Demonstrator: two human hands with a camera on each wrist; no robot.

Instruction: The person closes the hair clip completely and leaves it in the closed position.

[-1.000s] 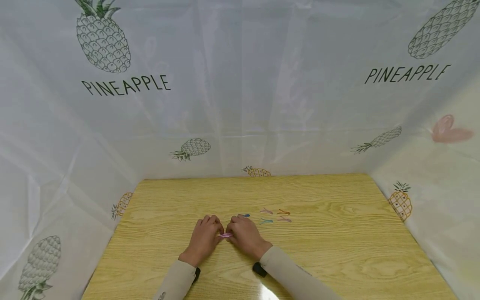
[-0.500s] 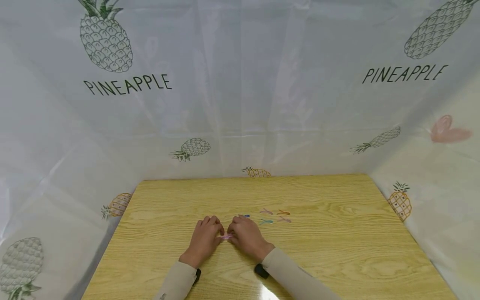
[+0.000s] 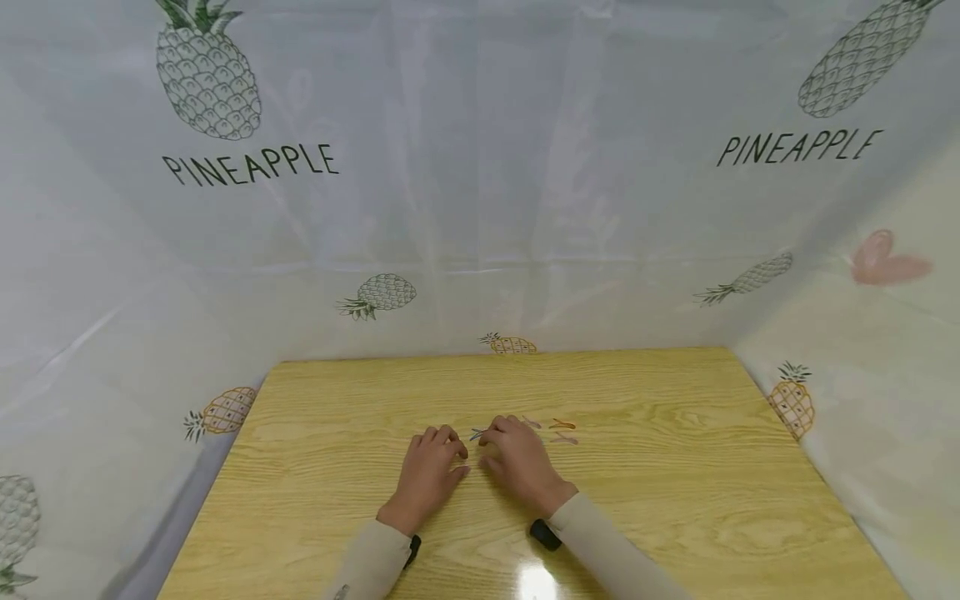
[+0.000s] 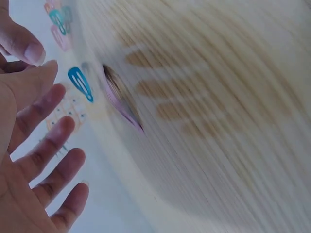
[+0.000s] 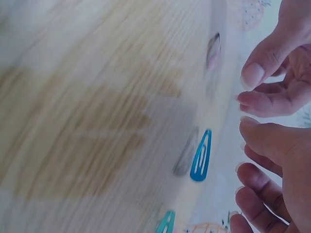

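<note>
Nothing is held in my left hand (image 3: 429, 475); its fingers are spread and relaxed in the left wrist view. My right hand (image 3: 521, 462) hovers opposite it, fingers loosely bent around no object. A purple-pink snap hair clip (image 4: 116, 99) lies apart from both hands on the table; in the head view I cannot make it out. Close beyond the fingers is a blue snap hair clip (image 5: 201, 156), partly visible between the hands in the head view. Past the right hand lie an orange clip (image 3: 563, 424) and a pink clip (image 3: 564, 438).
Another pinkish clip (image 3: 532, 422) and a teal clip (image 4: 58, 21) are near the right hand, the teal one mostly covered by it in the head view. The wood-grain table (image 3: 675, 500) is bordered by a white pineapple-print sheet (image 3: 480, 208).
Both hands held the purple-pink clip between them earlier. They have let go of it, moved slightly right, and drawn apart; the right hand now covers the teal clip.
</note>
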